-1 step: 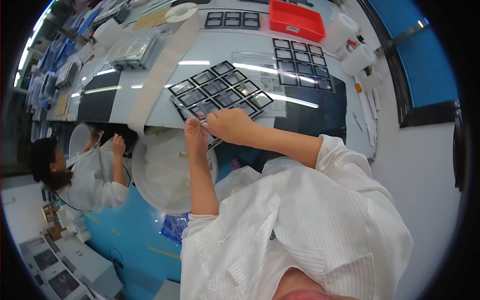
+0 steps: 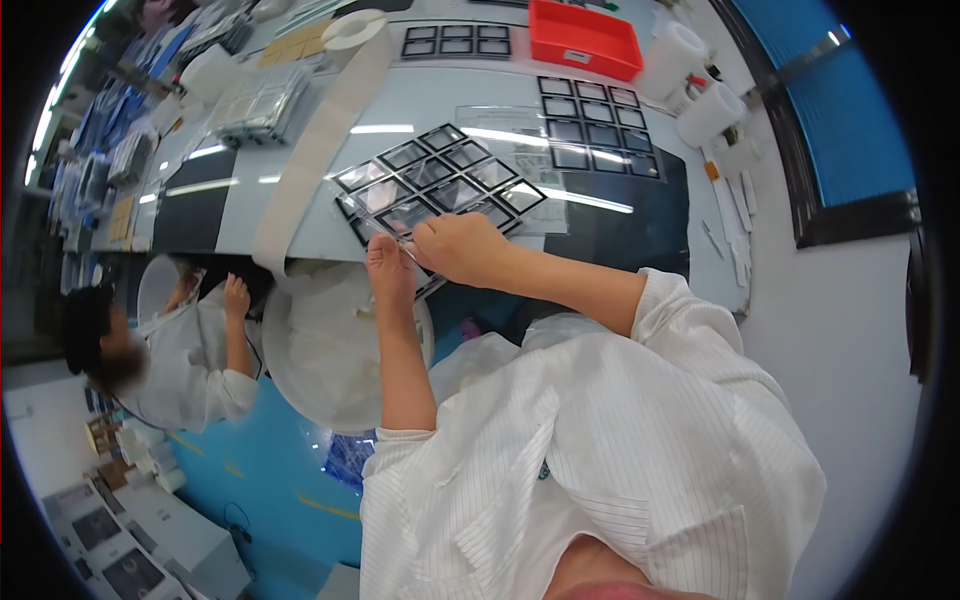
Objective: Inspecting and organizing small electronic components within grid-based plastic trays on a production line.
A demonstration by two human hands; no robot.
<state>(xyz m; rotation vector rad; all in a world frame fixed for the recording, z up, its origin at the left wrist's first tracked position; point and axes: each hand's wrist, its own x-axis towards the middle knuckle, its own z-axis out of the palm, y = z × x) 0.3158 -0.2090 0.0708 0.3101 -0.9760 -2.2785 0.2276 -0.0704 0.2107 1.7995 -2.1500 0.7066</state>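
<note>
Both my hands meet at the near edge of a black-framed grid sheet (image 2: 432, 178) with clear rectangular windows. This sheet lies at an angle and partly overhangs the table's front edge; a second one shows beneath it. My left hand (image 2: 390, 268) points upward with its fingers closed in a pinch. From the right, my right hand (image 2: 462, 247) comes in with its fingers curled and pressed together. Between the fingertips is a thin clear piece (image 2: 407, 241), which both hands pinch. My fingers hide most of it, and its exact kind cannot be made out.
More black grid sheets (image 2: 598, 125) lie at the right and back, near a red tray (image 2: 585, 40). A pale strip from a roll (image 2: 354, 30) hangs over the front edge above a large white tub (image 2: 345, 345). A co-worker (image 2: 180, 350) sits at left.
The whole view has shifted slightly. Both hands keep almost the same pinch at the sheet's near edge, and the thin clear piece stays between them.
</note>
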